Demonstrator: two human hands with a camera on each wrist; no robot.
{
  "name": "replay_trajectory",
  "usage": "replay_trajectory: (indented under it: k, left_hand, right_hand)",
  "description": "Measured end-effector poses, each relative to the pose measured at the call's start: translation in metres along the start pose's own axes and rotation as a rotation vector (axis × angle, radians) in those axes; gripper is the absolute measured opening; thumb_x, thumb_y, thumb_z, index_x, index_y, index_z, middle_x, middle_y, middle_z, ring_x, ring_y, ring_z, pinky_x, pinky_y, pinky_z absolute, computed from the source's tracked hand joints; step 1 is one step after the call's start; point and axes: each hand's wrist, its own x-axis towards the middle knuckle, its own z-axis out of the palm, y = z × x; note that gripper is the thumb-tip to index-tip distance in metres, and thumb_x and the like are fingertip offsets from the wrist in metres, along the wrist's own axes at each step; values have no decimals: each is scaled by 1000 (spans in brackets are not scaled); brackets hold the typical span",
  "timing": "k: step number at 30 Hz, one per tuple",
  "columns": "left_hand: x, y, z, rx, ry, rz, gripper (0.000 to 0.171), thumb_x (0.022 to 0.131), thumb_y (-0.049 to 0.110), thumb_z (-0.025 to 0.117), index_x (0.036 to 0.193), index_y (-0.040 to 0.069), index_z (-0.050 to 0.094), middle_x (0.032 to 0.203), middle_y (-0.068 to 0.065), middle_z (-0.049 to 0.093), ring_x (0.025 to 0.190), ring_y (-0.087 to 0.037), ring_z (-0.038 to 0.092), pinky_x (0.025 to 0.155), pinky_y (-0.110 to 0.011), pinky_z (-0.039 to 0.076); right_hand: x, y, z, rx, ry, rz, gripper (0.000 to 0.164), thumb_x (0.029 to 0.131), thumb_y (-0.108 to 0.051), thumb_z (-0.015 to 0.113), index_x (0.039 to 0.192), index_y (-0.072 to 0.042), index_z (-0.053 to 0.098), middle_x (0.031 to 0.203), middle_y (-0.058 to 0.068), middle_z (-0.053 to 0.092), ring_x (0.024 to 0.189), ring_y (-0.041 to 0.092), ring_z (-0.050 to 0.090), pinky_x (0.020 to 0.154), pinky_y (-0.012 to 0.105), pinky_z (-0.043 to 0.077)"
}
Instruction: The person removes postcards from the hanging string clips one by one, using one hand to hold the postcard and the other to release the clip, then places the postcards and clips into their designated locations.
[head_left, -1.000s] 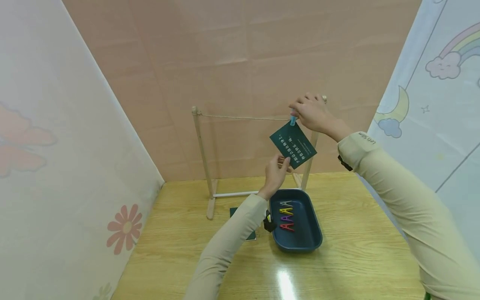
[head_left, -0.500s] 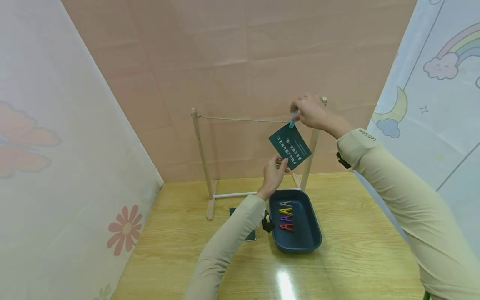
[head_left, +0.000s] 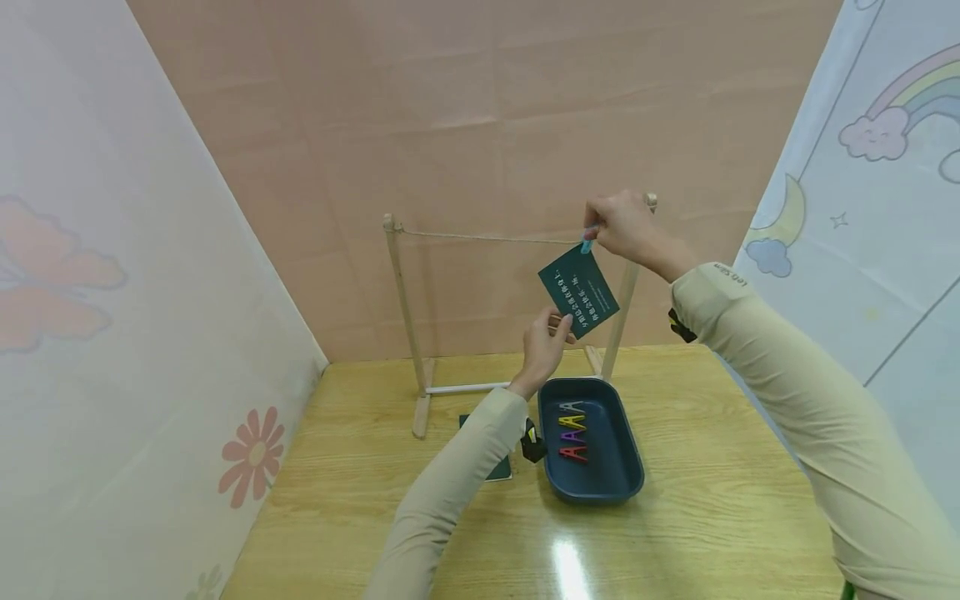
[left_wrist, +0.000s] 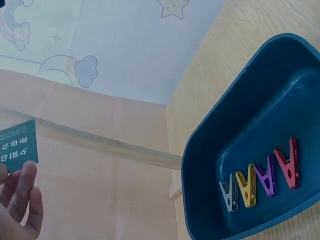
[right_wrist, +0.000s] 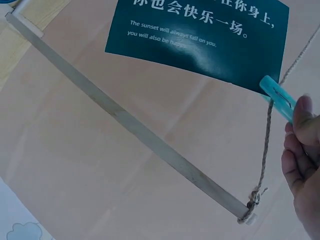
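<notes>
A dark green card with white lettering hangs tilted in front of the rope. My left hand pinches its lower corner between thumb and fingers; the left wrist view shows the same hand at the edge of the card. Up at the card's top corner, my right hand pinches a light blue clothespin. In the right wrist view, the tip of that clothespin overlaps both the card's corner and the rope.
A wooden rack carries the rope between its posts. Before it stands a dark blue tray holding grey, yellow, purple and red clothespins. Another green card lies on the table, partly behind my left sleeve.
The card has shifted slightly left along with my left hand. My right hand has dropped slightly, and its fingers have changed position on the clothespin. The tray and its clothespins stay put.
</notes>
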Motion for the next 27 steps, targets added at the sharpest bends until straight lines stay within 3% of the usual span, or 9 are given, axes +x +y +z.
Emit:
replay_trajectory:
  k: [5,13,27]
  left_hand:
    - [0,2,0,5,7,4,10,101,12,59,102,3,63,87,-10,70,68,-17,70,59,-23,52]
    - [2,3,-1,9,7,12,12,101,12,58,103,2,63,87,-11,70,68,-19,70,60,-22,52]
    - [1,1,-5,13,2,16,13,102,14,58,102,1,63,88,-11,69,69,-18,70,62,-23,53]
  right_hand:
    - [-2,1,5,-6,76,-23,17,85,10,66,74,-4,64,73,13,70,59,32,61,57,37,31]
    - [-5,3,9,-7,131,-63,20,81,19,55,75,1,62,76,16,64,65,35,63,55,41,44]
    - [-4,4,11,-22,203,-87,19,84,17,56,75,1,61,77,16,61,68,37,61,58,41,43]
